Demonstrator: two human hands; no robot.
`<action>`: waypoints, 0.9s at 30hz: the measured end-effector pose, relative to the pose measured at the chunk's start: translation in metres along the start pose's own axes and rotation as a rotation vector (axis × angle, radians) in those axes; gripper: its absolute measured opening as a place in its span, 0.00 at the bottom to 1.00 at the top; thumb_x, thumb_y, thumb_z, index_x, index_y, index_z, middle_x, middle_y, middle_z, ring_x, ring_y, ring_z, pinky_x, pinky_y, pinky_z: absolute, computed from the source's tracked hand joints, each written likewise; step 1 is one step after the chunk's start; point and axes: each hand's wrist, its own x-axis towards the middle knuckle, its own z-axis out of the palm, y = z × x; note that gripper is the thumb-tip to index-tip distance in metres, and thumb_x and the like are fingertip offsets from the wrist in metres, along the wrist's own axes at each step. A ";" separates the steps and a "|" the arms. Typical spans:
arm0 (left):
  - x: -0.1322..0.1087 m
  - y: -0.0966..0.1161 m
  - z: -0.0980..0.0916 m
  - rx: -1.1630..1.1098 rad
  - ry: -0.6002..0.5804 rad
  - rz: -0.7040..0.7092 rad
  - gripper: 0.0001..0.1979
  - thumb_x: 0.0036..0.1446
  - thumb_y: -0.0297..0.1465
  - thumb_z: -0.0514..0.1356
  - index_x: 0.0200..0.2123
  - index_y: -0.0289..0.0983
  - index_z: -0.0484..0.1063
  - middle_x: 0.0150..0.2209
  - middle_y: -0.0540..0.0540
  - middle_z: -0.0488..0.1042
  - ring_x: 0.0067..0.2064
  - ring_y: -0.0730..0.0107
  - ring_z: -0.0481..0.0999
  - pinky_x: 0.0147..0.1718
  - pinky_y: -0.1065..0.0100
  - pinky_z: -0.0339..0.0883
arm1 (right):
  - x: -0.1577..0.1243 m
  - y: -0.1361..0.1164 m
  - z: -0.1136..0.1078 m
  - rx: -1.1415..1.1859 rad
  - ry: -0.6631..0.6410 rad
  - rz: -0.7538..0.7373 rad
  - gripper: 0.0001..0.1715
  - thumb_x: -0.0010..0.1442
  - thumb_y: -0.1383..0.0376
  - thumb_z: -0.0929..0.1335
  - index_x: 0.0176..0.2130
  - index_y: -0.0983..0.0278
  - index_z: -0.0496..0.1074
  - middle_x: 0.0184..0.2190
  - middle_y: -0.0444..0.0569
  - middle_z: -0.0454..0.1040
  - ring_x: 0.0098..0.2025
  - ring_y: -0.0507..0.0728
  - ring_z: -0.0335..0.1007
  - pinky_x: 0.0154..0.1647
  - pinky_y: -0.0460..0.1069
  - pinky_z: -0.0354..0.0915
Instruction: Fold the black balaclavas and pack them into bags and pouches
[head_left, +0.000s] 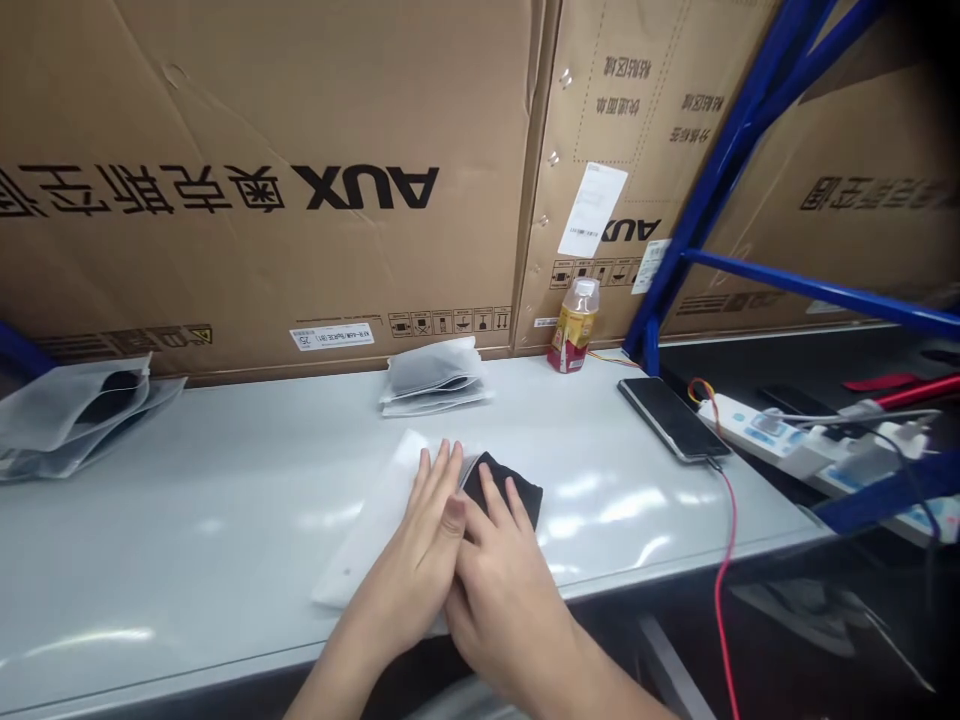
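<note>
A frosted white plastic bag [367, 540] lies slanted on the table in front of me. A folded black cloth item [526, 492] shows at the bag's right side; how much of it is inside the bag is hidden. My left hand [424, 550] rests flat on the bag, its fingers stretched out toward the far side. My right hand [506, 570] lies over the black cloth with fingers extended and spread. The two hands touch and partly overlap at the bag's opening, and the lower part of the bag is hidden by them.
Filled frosted bags stand in a stack [435, 378] behind my hands and in another pile [71, 415] at left. A drink bottle [576, 325], a phone [673, 418] on a red cable and power strips [780, 435] are at right. Large cartons [262, 90] and a blue frame [720, 160] border the table.
</note>
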 end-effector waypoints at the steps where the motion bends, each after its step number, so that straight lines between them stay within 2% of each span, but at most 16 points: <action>1: -0.001 -0.001 -0.002 0.025 0.001 0.011 0.34 0.75 0.52 0.37 0.78 0.49 0.40 0.78 0.52 0.35 0.78 0.55 0.28 0.73 0.40 0.39 | 0.002 0.000 -0.006 0.047 -0.022 -0.013 0.37 0.67 0.70 0.67 0.72 0.60 0.62 0.74 0.56 0.58 0.78 0.76 0.37 0.74 0.77 0.46; 3: -0.002 -0.003 -0.006 0.082 0.008 0.033 0.35 0.75 0.52 0.39 0.78 0.46 0.40 0.78 0.49 0.37 0.78 0.53 0.31 0.74 0.40 0.38 | 0.005 0.007 -0.023 0.193 -0.111 -0.096 0.36 0.69 0.73 0.63 0.72 0.55 0.62 0.73 0.49 0.62 0.78 0.67 0.44 0.75 0.71 0.51; 5: -0.002 -0.006 -0.010 0.125 0.009 0.056 0.35 0.75 0.52 0.42 0.78 0.45 0.40 0.78 0.47 0.41 0.78 0.52 0.38 0.74 0.40 0.41 | 0.007 0.020 -0.037 0.348 -0.159 -0.165 0.36 0.71 0.77 0.59 0.71 0.52 0.63 0.68 0.44 0.70 0.75 0.57 0.56 0.76 0.62 0.55; 8: 0.001 -0.013 -0.014 0.154 -0.029 0.121 0.33 0.75 0.50 0.45 0.77 0.46 0.45 0.77 0.46 0.45 0.77 0.53 0.46 0.73 0.45 0.48 | 0.004 0.042 -0.037 0.325 -0.028 -0.136 0.30 0.72 0.72 0.61 0.69 0.60 0.67 0.66 0.50 0.72 0.71 0.57 0.62 0.75 0.59 0.58; 10: 0.004 -0.017 -0.015 0.205 -0.061 0.172 0.33 0.75 0.49 0.47 0.77 0.46 0.46 0.77 0.47 0.46 0.77 0.54 0.46 0.73 0.48 0.50 | -0.001 0.049 -0.029 0.236 0.004 -0.136 0.28 0.72 0.67 0.64 0.68 0.65 0.67 0.68 0.55 0.70 0.74 0.61 0.58 0.76 0.62 0.54; 12: 0.004 -0.019 -0.017 0.256 -0.086 0.195 0.35 0.74 0.49 0.49 0.77 0.45 0.44 0.77 0.46 0.44 0.77 0.54 0.45 0.73 0.49 0.51 | -0.005 0.049 -0.023 0.180 -0.036 -0.173 0.30 0.70 0.62 0.67 0.68 0.67 0.67 0.69 0.56 0.68 0.75 0.65 0.52 0.76 0.65 0.52; 14: 0.002 -0.018 -0.019 0.301 -0.078 0.187 0.37 0.73 0.49 0.51 0.77 0.44 0.43 0.77 0.45 0.45 0.77 0.52 0.46 0.73 0.46 0.51 | -0.009 0.044 -0.022 0.149 -0.081 -0.209 0.34 0.67 0.54 0.70 0.66 0.65 0.69 0.69 0.55 0.68 0.74 0.70 0.53 0.74 0.67 0.55; 17: -0.006 -0.015 -0.020 0.421 0.033 0.099 0.39 0.69 0.52 0.55 0.75 0.40 0.54 0.75 0.41 0.53 0.74 0.43 0.56 0.70 0.40 0.56 | -0.010 0.039 -0.029 0.124 -0.134 -0.195 0.35 0.66 0.48 0.71 0.65 0.62 0.71 0.69 0.52 0.68 0.66 0.70 0.60 0.69 0.67 0.60; 19: -0.012 -0.014 -0.022 0.509 0.090 0.055 0.34 0.68 0.51 0.55 0.71 0.40 0.64 0.71 0.41 0.63 0.70 0.42 0.67 0.66 0.42 0.64 | -0.010 0.041 -0.036 0.154 -0.151 -0.164 0.35 0.68 0.48 0.70 0.67 0.60 0.69 0.69 0.51 0.68 0.64 0.68 0.61 0.68 0.65 0.62; 21: -0.015 -0.016 -0.025 0.518 0.062 0.085 0.29 0.70 0.47 0.53 0.69 0.44 0.68 0.69 0.45 0.68 0.67 0.48 0.72 0.65 0.48 0.68 | -0.009 0.048 -0.042 0.211 -0.166 -0.159 0.40 0.66 0.47 0.72 0.69 0.59 0.66 0.69 0.52 0.68 0.65 0.66 0.61 0.67 0.61 0.62; 23: -0.015 -0.018 -0.030 0.459 -0.016 0.154 0.26 0.72 0.42 0.51 0.70 0.47 0.66 0.69 0.50 0.67 0.68 0.56 0.71 0.67 0.55 0.67 | -0.010 0.055 -0.046 0.239 -0.194 -0.177 0.48 0.61 0.45 0.76 0.71 0.58 0.64 0.68 0.53 0.69 0.68 0.66 0.59 0.68 0.60 0.62; 25: -0.012 -0.020 -0.034 0.390 -0.079 0.217 0.25 0.74 0.38 0.49 0.71 0.50 0.63 0.71 0.54 0.64 0.70 0.62 0.68 0.69 0.58 0.63 | -0.012 0.058 -0.047 0.194 -0.218 -0.179 0.53 0.55 0.47 0.79 0.71 0.56 0.63 0.68 0.54 0.70 0.73 0.70 0.51 0.71 0.65 0.56; 27: -0.010 -0.019 -0.035 0.349 -0.091 0.251 0.24 0.75 0.37 0.48 0.70 0.51 0.64 0.71 0.55 0.63 0.71 0.63 0.66 0.69 0.58 0.62 | -0.014 0.057 -0.046 0.124 -0.233 -0.157 0.53 0.54 0.53 0.80 0.72 0.55 0.62 0.67 0.54 0.70 0.78 0.74 0.39 0.74 0.73 0.46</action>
